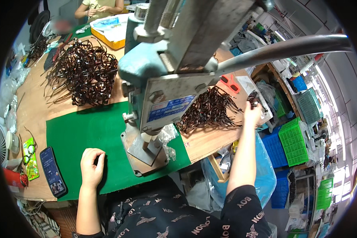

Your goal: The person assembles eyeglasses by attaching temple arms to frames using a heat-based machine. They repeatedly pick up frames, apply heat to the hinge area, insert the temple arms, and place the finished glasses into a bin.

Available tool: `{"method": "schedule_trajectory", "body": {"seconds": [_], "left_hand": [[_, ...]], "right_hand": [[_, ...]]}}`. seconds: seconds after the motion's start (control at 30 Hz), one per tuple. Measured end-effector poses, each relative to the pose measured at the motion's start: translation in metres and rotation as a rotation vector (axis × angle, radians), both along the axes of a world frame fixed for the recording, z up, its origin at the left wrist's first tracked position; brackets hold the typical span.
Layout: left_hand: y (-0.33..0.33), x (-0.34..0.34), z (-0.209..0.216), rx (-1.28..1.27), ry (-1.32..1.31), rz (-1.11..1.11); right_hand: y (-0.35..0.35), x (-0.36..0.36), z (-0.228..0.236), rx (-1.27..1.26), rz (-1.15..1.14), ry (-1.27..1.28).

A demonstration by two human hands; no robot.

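My left hand (93, 166) rests on the green mat (79, 135), fingers curled in and thumb alongside, with nothing seen in it. At the right table edge, my right hand (253, 114) is closed around a small bunch of dark brown, glossy curved strips (253, 99). Beside it lies a heap of similar strips (210, 111). A larger heap of strips (85, 71) sits at the left on the bare wood. Between my hands stands a metal hand press (168, 97) with a flat base plate (146, 152), which hides part of the table.
The press's long lever (285, 49) reaches out above my right arm. A red spectacle-like frame (229, 84) lies behind the right heap. A phone (52, 171) is at the left edge. Blue plastic (265, 166) hangs below the table; green crates (293, 141) stand right. Across, a person (101, 8) works.
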State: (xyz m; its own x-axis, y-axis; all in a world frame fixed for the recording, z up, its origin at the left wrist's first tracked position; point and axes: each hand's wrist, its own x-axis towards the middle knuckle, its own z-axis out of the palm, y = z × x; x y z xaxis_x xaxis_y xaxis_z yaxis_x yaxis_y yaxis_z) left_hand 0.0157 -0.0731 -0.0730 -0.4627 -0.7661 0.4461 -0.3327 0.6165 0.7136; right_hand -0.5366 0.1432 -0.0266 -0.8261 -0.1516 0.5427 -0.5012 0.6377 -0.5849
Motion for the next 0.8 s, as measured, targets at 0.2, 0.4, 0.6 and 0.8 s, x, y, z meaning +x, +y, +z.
{"method": "schedule_trajectory", "body": {"seconds": [0.2, 0.4, 0.6, 0.8], "left_hand": [[-0.001, 0.007, 0.002, -0.022, -0.033, 0.035], [0.001, 0.004, 0.0, -0.043, -0.034, 0.026], [0.0, -0.002, -0.005, -0.114, -0.061, 0.005], [-0.001, 0.002, -0.011, -0.235, -0.1, -0.009]], "right_hand": [[-0.057, 0.038, -0.025, 0.077, 0.282, -0.734], [-0.042, 0.07, -0.004, 0.117, 0.317, -0.647], [-0.039, 0.051, -0.037, -0.096, 0.451, -0.661], [-0.048, 0.043, -0.052, -0.076, 0.426, -0.636]]}}
